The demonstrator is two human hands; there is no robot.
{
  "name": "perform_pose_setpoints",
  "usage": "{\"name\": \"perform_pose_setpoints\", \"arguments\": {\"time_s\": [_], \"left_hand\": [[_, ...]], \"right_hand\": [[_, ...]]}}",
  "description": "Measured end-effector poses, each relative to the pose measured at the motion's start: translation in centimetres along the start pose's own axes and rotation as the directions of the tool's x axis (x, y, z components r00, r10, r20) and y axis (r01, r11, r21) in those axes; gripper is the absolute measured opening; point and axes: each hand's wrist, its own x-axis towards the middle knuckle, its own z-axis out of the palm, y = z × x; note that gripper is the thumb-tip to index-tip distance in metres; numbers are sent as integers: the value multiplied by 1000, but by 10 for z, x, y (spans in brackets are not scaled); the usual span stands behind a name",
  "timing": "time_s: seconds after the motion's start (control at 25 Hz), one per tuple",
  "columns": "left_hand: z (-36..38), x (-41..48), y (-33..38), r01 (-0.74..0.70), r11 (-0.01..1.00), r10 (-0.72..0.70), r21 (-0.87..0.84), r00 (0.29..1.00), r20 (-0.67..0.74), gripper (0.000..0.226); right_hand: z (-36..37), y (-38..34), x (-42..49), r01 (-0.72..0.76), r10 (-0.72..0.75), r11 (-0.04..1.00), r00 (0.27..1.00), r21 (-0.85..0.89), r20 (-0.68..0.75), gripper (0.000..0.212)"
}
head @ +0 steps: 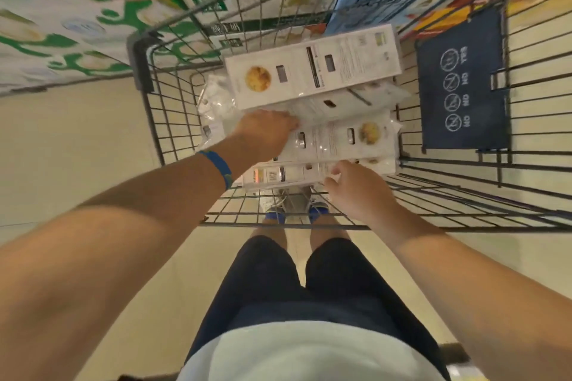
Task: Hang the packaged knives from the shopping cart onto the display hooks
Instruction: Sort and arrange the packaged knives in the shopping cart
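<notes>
Best to take one pack at a time by an end, lifting it clear so the rest don't slide. The packs [312, 71] lie piled in the cart [145, 71]. The right hand [359, 192] curls its fingers [339, 168] over the near pack [278, 175] at the cart's near side. The left hand [266, 131] rests on the pile further in, fingertips hidden, so I cannot tell its grip.

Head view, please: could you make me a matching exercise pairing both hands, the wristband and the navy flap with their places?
1 left hand
2 right hand
3 wristband
4 navy flap

a against the cart's wire side
b round the left wrist
c holds the nearest knife package's edge
d on the middle of the package pile

Pairs: 1-d; 2-c; 3-b; 4-a
</notes>
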Motion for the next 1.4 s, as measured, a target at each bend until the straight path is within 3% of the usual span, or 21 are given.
{"name": "perform_pose_setpoints", "arguments": {"time_s": [0.12,0.2,0.28,0.4,0.44,0.52,0.56,0.6,0.72,0.8,0.88,0.92,0.96,1.0,1.04,1.08,1.16,1.24,1.32,1.36,1.4], "left_hand": [[-32,-25,6,46,878,-72,-476,997,-36,28],[-50,-44,5,52,807,-114,-588,991,-69,31],[-68,-68,1,56,764,-134,-643,988,-74,34],[-92,-109,-5,54,705,-126,-707,991,-50,39],[-97,-121,-6,47,667,-119,-743,992,-44,40],[-107,-141,-4,53,563,-92,-825,996,1,41],[-113,-148,-3,74,527,-90,-847,995,31,39],[-119,-151,-2,101,513,-106,-852,993,53,36],[-137,-155,-9,159,681,-232,-715,973,-5,33],[-135,-156,-17,290,725,-422,-625,904,-70,49],[-121,-165,-17,443,583,-705,-681,692,-154,64],[-110,-172,-11,408,421,-822,-810,549,-151,65],[-100,-180,0,250,188,-894,-950,445,-60,66],[-94,-186,17,58,-79,-893,-995,441,96,68],[-89,-191,38,-61,-296,-818,-953,532,220,72],[-86,-190,62,-56,-399,-697,-915,667,263,73],[-101,-172,103,-15,-409,-475,-913,857,199,65],[-135,-141,128,-115,-515,-461,-849,873,161,61],[-168,-112,130,-249,-700,-537,-670,802,263,51],[-176,-104,125,-293,-740,-559,-606,769,311,39],[-180,-102,117,-309,-733,-581,-607,748,321,29]], "right_hand": [[-13,-9,-10,9,17,964,995,267,-95,51],[-29,-20,-12,-3,63,847,994,531,-94,54],[-43,-29,-20,-40,155,638,985,769,-77,65],[-66,-25,-36,-84,321,336,947,938,-30,87],[-72,-21,-40,-85,294,193,956,978,25,87],[-85,-21,-47,-84,81,-201,991,976,102,64],[-91,-25,-50,-83,14,-345,996,935,93,51],[-94,-28,-51,-72,0,-414,997,908,79,42],[-101,-38,-55,-51,10,-471,998,881,64,26],[-108,-41,-56,-56,0,-511,998,858,65,19],[-117,-40,-57,-32,24,-549,998,835,54,21],[-122,-39,-59,-23,28,-577,998,817,48,24],[-125,-39,-60,-19,31,-614,998,789,48,27],[-130,-41,-61,-18,32,-652,998,758,51,30],[-134,-44,-62,-10,38,-691,998,723,50,32],[-137,-48,-63,2,48,-725,998,688,49,31],[-139,-63,-65,14,59,-763,997,646,49,25],[-137,-80,-74,-49,9,-743,996,668,83,26],[-135,-86,-86,-183,-70,-620,981,763,179,36],[-134,-83,-93,-246,-112,-467,969,849,219,41],[-136,-76,-100,-289,-141,-227,955,930,262,46]]}}
